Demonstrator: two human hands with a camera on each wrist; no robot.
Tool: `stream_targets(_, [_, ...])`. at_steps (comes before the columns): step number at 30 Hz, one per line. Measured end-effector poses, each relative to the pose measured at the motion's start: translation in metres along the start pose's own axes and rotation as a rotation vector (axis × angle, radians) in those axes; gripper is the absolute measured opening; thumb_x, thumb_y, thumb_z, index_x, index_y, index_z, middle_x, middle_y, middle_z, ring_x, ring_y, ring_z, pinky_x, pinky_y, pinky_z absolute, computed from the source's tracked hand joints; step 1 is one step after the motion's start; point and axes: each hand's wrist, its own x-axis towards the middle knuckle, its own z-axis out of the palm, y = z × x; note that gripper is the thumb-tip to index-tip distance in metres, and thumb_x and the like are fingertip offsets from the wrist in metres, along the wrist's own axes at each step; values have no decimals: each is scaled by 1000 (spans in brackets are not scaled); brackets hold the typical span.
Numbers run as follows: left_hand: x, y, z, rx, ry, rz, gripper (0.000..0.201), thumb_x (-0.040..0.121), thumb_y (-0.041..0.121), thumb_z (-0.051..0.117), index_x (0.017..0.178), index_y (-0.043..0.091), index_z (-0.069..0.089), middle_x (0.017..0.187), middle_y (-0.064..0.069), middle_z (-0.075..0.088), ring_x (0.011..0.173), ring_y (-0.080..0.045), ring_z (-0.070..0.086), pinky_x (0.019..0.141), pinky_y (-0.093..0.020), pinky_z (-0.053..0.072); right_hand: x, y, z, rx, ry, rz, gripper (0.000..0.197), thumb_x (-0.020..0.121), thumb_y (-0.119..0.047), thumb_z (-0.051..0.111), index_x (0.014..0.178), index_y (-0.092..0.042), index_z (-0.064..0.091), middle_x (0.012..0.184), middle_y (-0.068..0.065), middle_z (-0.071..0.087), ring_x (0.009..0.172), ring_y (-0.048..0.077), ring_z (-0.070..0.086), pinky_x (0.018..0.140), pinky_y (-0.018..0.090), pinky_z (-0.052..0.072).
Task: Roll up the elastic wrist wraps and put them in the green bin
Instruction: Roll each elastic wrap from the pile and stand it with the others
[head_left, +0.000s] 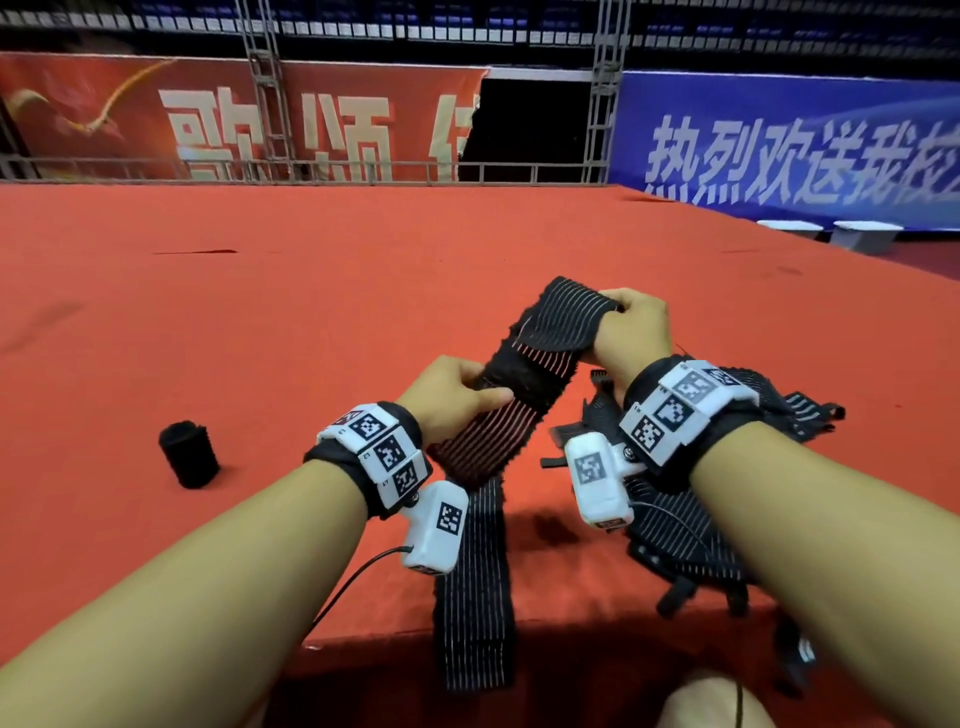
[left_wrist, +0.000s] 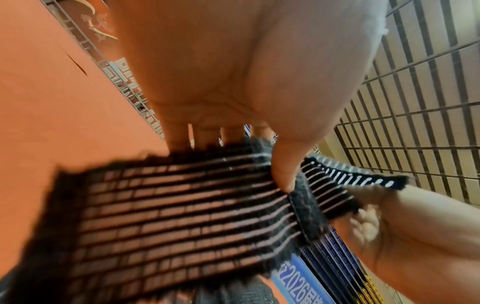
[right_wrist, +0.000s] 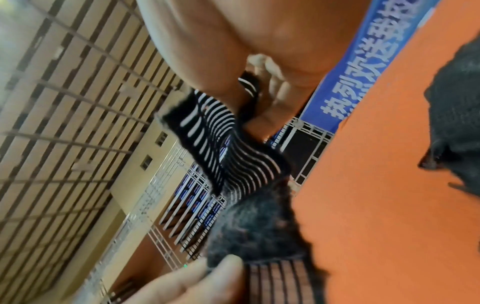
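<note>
A red bench (head_left: 363, 291) stands before red and blue banners. A rolled wrap (head_left: 189, 454) stands on it at the left, and a pile of loose wraps (head_left: 691, 530) lies under the right arm. The left hand (head_left: 449, 397) and right hand (head_left: 634, 327) each pinch a striped wrap (head_left: 524, 374). It slants up toward the right, and its tail hangs over the bench's near edge.

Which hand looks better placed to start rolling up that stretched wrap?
Probably the right hand: it grips the wrist wrap's free end. The left hand pinches it midway, steadying the length that hangs over the table edge.
</note>
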Motion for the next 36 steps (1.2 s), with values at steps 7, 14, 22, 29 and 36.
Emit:
stream_targets(7, [8,0,-7,66,183,129,7,98,21,64,99,17,70,93,-1,75,86,-19,70,86,-43,56,-3,17,-8,-579,-94,22,34,77,-2,57,102,-22,68,112,9,70,107,34,66,96,47,55])
stream_targets(14, [3,9,-8,203,41,195,13,88,35,61,94,40,70,95,5,76,95,-21,70,91,-46,55,-28,-3,13,-676,-509,-392,78,69,1,73,141,-23,53,141,-4,58,130,12,52,102,24,40])
stream_targets(22, [-5,12,-23,91,94,138,18,84,25,82,82,27,65,83,-3,75,71,-13,65,73,-37,54,-28,1,20,-708,-426,-453,23,84,-15,78,106,-20,75,93,-5,71,93,15,64,79,21,42])
stream_targets(29, [-13,4,-30,-134,194,27,22,83,-3,78,76,14,66,70,-2,67,63,-13,61,62,-24,51,-7,7,7,-504,-112,-210,13,88,-16,73,83,-26,66,83,-1,67,90,24,66,76,25,45])
stream_targets(36, [-13,16,-33,-363,427,118,30,80,-12,75,90,15,71,87,-6,73,77,-14,70,72,-31,60,-14,8,5,-543,-106,-216,14,79,-17,78,74,-24,67,79,-5,69,87,21,69,77,27,51])
